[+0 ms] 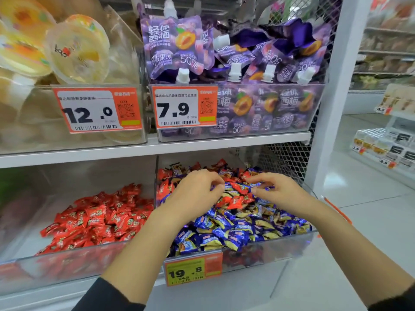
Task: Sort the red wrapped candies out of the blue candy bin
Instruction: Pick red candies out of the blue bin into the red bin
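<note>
The head view looks down on a clear blue bin point(298, 240), the right-hand tub on the lower shelf, filled mostly with blue-and-yellow wrapped candies point(226, 232). The red candies point(235, 202) to be sorted out lie in a cluster in the middle of that bin and along its back and left wall, mixed in with the blue ones. Just left of the blue bin, past the divider, a red bin point(67, 263) holds a heap of all-red candies, which is likely where the strays belong. Both hands hang over the red cluster in the blue bin. The left hand point(197, 194) has its fingers curled down and drawn toward the thumb; whether it already pinches a wrapper cannot be told, since the fingertips hide what lies under them. The right hand point(276, 190) reaches in from the right, thumb and forefinger nearly closed at a candy by the cluster's right edge, though a firm hold is not clear. The step seems to be picking, with much red left. Next calls for closing on red wrappers only, lifting clear of the blue ones, and carrying them left over the divider.
</note>
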Demonstrator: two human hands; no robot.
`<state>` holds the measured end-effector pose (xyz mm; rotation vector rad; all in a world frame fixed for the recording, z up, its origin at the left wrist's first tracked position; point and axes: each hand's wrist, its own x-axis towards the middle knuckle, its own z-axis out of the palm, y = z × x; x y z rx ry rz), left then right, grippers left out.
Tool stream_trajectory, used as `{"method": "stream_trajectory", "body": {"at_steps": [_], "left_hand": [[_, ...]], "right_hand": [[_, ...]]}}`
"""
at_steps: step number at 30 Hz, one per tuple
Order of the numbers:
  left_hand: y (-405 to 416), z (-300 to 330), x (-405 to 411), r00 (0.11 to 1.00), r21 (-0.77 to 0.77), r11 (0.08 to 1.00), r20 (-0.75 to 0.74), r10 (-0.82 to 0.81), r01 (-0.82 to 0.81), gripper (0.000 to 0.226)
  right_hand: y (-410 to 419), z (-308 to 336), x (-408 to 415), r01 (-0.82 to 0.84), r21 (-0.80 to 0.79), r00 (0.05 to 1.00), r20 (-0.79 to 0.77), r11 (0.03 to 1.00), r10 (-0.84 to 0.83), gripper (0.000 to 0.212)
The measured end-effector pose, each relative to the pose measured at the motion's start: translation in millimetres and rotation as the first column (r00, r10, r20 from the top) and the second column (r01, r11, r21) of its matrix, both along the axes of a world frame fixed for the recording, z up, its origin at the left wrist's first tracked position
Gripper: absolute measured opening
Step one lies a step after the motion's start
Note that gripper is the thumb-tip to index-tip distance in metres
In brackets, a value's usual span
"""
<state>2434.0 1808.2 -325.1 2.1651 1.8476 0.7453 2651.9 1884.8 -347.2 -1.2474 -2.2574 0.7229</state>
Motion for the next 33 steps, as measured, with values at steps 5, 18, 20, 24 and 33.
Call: {"method": "stream_trajectory", "body": {"at_steps": [5,18,20,24,33], "left_hand": [[15,3,21,0.961,-0.23,0.969,-0.236,-0.142,0.087,0.037],[27,14,-12,0.999,-0.252,0.968,0.032,-0.013,0.021,0.02],[27,16,-5,0.999,-0.168,0.985,-0.025,0.028,-0.032,0.025],[19,9,30,0.987,-0.176,0.981,-0.124,-0.1,0.078,0.029],[30,-27,48,0.894,-0.17,0.981,-0.421,-0.155,0.09,0.043]], "right_hand": [[1,11,-21,-0.098,-0.009,0.976,0.196,0.995,0.098,0.043],[21,4,-8,0.079,-0.063,0.994,-0.074,0.995,-0.083,0.018],[19,4,-8,0.082,-0.035,0.996,-0.027,0.996,-0.083,0.017],[18,0,-12,0.002,-0.047,0.99,0.143,0.999,0.004,0.014],[14,-8,-16,-0.109,0.03,0.931,0.354,0.994,0.091,0.058]]}}
